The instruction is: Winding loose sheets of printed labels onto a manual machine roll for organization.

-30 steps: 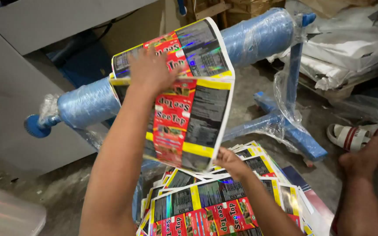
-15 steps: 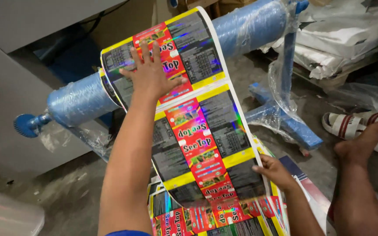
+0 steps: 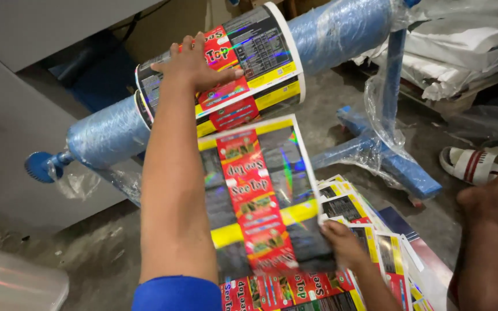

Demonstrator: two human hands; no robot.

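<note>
A roll of printed shiny film point(image 3: 260, 52), black, yellow and red, sits on a blue plastic-wrapped spindle point(image 3: 110, 129). My left hand point(image 3: 194, 63) lies flat on top of the roll, fingers spread. A length of the film point(image 3: 255, 196) hangs down from the roll towards me. My right hand point(image 3: 341, 242) pinches the lower right edge of that strip. Below it, more of the same printed film point(image 3: 370, 230) lies piled on the floor.
The spindle's blue stand point(image 3: 396, 161) rests on the concrete floor at the right. A bare foot point(image 3: 491, 196) and a white sandal point(image 3: 479, 164) are at the far right. Grey panels stand at the left, wrapped bundles at the top right, a shiny roll point(image 3: 12, 285) at the bottom left.
The film has been drawn further off the roll and down towards me. My right hand moved lower with the strip's edge. My left hand stayed on the roll.
</note>
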